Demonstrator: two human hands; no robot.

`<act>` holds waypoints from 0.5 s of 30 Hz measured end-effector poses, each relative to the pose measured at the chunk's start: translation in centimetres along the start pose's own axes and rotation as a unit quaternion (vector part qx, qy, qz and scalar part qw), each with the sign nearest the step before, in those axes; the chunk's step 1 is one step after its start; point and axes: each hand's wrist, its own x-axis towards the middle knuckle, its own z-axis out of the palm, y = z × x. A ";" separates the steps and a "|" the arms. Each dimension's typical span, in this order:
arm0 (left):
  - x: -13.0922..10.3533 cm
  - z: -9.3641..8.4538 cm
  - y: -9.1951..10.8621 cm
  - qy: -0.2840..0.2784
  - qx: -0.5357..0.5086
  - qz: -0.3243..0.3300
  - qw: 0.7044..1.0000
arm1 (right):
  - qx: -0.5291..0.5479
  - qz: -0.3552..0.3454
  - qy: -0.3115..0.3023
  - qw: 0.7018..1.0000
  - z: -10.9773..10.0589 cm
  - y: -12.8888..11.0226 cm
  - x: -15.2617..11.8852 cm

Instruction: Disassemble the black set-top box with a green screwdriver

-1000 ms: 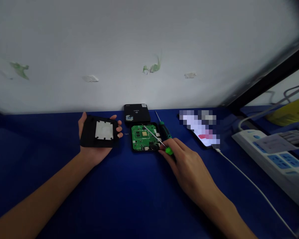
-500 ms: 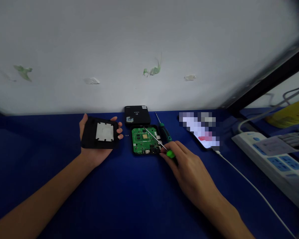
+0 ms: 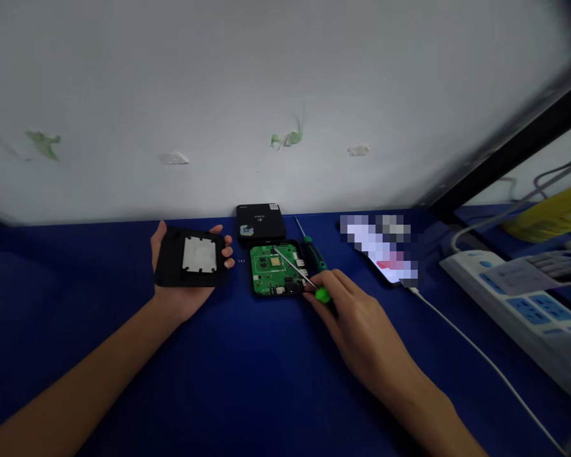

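Note:
My left hand (image 3: 190,301) is closed round a black plastic cover (image 3: 171,257) with a pale metal plate on its upward face. In my right hand (image 3: 352,304) is a screwdriver (image 3: 322,294) with a bright green handle; its thin shaft slants up and left over a green circuit board (image 3: 262,274). Whether the tip touches the board I cannot tell. The board sits in a black case (image 3: 253,289) on the blue table. Between the cover and the case lie several tiny screws (image 3: 241,261).
A closed black box (image 3: 261,222) stands behind the case. Right of it lies a second screwdriver (image 3: 313,252), dark green. Farther right are a lit phone (image 3: 385,257) on a white cable (image 3: 476,352) and a white power strip (image 3: 509,298). A wall (image 3: 219,95) rises behind.
The screwdriver's tip has shifted very slightly over the board. Both hands keep their hold, and the whole view has moved a little.

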 end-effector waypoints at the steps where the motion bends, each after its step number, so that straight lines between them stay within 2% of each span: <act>1: 0.0 0.0 0.0 0.000 0.000 -0.001 1.000 | 0.000 0.001 -0.002 1.000 0.0 0.0 0.0; 10: 0.2 -0.7 -0.4 -0.021 0.019 0.014 1.000 | 0.020 0.005 -0.003 1.000 -0.2 -0.1 0.0; 15: 0.0 -0.4 -0.5 -0.043 0.050 0.032 0.997 | 0.061 0.003 0.038 0.997 -0.8 -0.3 0.1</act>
